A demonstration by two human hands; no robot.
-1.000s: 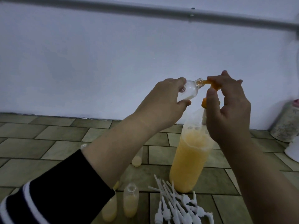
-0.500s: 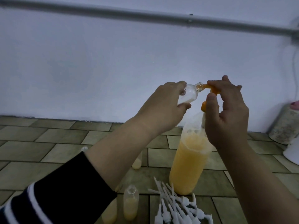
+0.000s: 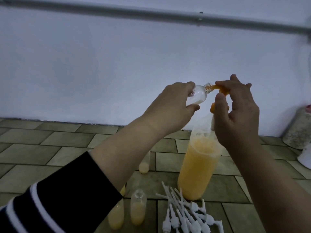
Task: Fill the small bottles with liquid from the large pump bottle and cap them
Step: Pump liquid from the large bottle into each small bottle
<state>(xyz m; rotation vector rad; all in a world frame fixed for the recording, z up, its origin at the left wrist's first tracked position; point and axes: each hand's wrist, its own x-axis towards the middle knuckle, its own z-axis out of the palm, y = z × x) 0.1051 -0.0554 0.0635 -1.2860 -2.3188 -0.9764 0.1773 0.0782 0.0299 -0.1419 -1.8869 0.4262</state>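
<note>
A small clear bottle (image 3: 80, 96) is held tilted in the curled fingers of the left hand (image 3: 170, 108), its neck met by the orange pump spout (image 3: 217, 89). The pump head is gripped by the right hand (image 3: 235, 113), fingers curled over it. The large pump bottle (image 3: 198, 167) stands on the tiled floor (image 3: 50, 148) below, white caps (image 3: 186, 214) heaped just before its base, part-filled small bottles (image 3: 138, 209) to their left; open floor lies leftward.

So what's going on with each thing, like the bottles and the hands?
small bottle: held tilted, mouth at the orange spout, almost empty
large pump bottle: upright, mostly full of orange liquid
left hand: grips the small bottle
right hand: on the orange pump head
small bottles on the floor: upright, uncapped, partly filled
white pump caps: loose in a pile
</note>
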